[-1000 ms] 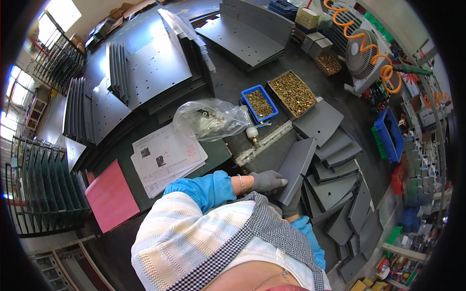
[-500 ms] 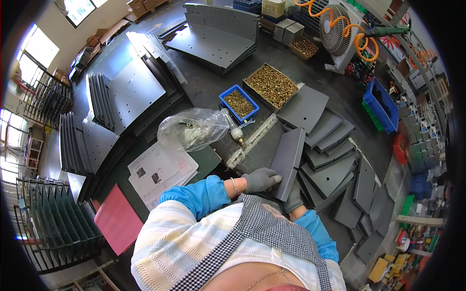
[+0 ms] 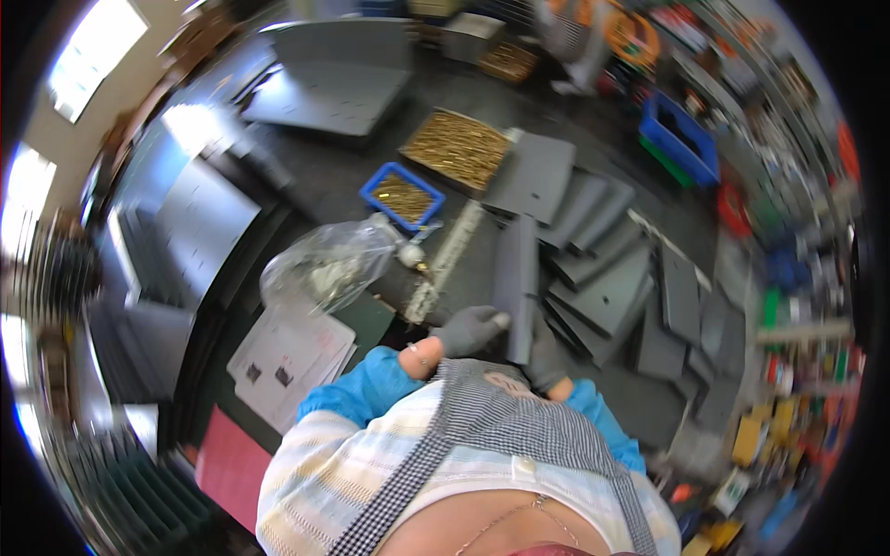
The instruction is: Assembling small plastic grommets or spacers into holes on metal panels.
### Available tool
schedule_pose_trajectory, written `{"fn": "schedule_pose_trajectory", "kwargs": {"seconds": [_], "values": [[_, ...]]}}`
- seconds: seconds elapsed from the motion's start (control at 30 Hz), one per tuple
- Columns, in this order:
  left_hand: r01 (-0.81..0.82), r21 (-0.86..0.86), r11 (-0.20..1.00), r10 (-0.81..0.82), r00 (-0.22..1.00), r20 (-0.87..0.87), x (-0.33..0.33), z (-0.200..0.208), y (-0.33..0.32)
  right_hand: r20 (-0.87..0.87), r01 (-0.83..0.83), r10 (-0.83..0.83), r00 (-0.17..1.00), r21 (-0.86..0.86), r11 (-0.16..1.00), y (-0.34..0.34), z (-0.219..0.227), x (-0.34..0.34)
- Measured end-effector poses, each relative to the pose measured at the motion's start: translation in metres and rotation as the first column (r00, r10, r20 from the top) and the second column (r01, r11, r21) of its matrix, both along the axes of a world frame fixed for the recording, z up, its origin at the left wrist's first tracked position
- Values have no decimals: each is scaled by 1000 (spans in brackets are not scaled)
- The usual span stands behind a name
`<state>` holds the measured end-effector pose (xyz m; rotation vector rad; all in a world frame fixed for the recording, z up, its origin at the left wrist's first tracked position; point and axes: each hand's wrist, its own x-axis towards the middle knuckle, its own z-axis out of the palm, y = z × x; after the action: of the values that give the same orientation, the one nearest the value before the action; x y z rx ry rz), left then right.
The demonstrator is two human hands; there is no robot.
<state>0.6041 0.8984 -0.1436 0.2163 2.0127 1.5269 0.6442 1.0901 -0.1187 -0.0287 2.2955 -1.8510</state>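
A grey bent metal panel (image 3: pixel 519 287) stands on its edge in front of me, its long side running away from my body. My right hand (image 3: pixel 547 357), in a grey glove, grips its near right side; part of the fingers is hidden behind the panel. At the near left edge is my gloved left hand (image 3: pixel 471 331), fingers stretched toward the panel and no longer wrapped on it; blur hides whether the tips touch. To the right, several similar grey panels (image 3: pixel 607 301) lie fanned in an overlapping pile.
Beyond the panel are a blue bin of small brass-coloured parts (image 3: pixel 438 211) and a larger box of them (image 3: pixel 405 153). A clear plastic bag (image 3: pixel 324 264), a pneumatic tool (image 3: pixel 413 256) and paper sheets (image 3: pixel 306 347) lie left. Large perforated panels (image 3: pixel 209 227) stand farther left.
The view has swung and blurred, shifting the scene leftward. My left hand has come away from its hold on the panel's face, while the right hand stays at the panel.
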Motion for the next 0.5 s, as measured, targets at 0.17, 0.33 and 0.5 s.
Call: {"fn": "schedule_pose_trajectory", "kwargs": {"seconds": [0.17,0.33,0.5], "values": [[-85,272,959,-44,898,437,1,-2,-16,-222,-144,180,958,168,975,0,-4,-4],[-59,85,995,44,984,171,6,36,7,-234,-17,90,968,296,955,1,-21,-9],[133,65,989,-132,991,-13,-12,-34,-12,-108,96,-73,991,231,968,-1,-17,-3]]}}
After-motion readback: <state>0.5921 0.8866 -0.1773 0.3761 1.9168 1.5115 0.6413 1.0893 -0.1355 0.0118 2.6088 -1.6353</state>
